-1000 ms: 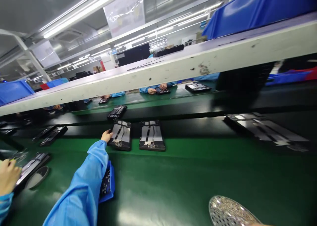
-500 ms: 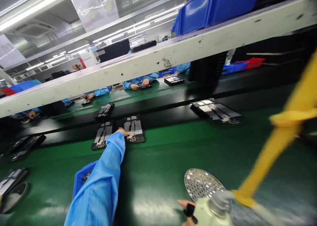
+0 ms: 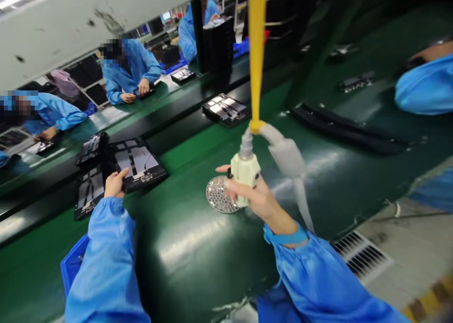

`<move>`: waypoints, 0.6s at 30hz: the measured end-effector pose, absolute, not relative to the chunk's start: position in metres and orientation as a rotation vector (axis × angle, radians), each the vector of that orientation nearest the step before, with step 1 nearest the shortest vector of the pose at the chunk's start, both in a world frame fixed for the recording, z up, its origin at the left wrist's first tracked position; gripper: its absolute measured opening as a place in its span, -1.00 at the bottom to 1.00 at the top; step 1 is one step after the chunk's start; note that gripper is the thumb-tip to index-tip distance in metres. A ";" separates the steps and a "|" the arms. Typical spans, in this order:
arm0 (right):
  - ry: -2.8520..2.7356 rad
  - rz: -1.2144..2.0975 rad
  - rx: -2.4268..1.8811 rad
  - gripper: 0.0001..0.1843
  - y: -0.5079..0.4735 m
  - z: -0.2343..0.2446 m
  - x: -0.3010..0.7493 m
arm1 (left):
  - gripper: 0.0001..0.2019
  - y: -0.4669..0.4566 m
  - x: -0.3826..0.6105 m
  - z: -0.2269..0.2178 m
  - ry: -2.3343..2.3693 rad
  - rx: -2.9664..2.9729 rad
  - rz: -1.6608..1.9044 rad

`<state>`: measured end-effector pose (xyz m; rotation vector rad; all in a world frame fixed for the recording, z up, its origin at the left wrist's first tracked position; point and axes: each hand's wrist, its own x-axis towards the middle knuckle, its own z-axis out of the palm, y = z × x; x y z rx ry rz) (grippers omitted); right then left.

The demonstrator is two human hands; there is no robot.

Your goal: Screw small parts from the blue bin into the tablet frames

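Pale floor; slotted floor vent

Blue and green are seen pretty much everywhere here: bright blue sleeves over a glossy green conveyor belt. A cream screwdriver is paired with a yellow strap, a black tablet frame is striped with silver, and a silver tray is speckled all over.

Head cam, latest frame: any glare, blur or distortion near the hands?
Head view: tilted, with wide-angle bending toward the edges; glare streak on the green belt, left of the cream power tool in the right hand; grey hose smeared, likely motion blur.
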<state>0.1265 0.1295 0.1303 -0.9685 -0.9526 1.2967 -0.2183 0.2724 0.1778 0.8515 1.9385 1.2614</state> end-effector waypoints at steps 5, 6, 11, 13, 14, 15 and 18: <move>-0.836 1.052 -0.982 -0.55 0.147 0.134 0.119 | -0.59 0.165 -0.206 0.147 1.740 0.833 1.193; -0.825 1.031 -0.974 -0.54 0.147 0.132 0.115 | -0.48 0.142 -0.202 0.137 1.698 0.818 1.170; -0.864 1.031 -0.952 -0.54 0.150 0.126 0.101 | -0.37 0.060 -0.176 0.093 1.695 0.852 1.009; -0.844 1.035 -0.975 -0.52 0.152 0.125 0.096 | -0.33 0.048 -0.174 0.090 1.740 0.989 0.874; -0.834 1.034 -0.986 -0.50 0.152 0.125 0.093 | -0.29 0.045 -0.177 0.091 1.788 1.072 0.779; -0.829 1.031 -0.994 -0.49 0.152 0.124 0.091 | -0.25 0.043 -0.185 0.096 1.847 1.151 0.675; -0.856 1.028 -1.010 -0.46 0.152 0.121 0.088 | -0.23 0.038 -0.229 0.122 2.069 1.350 0.480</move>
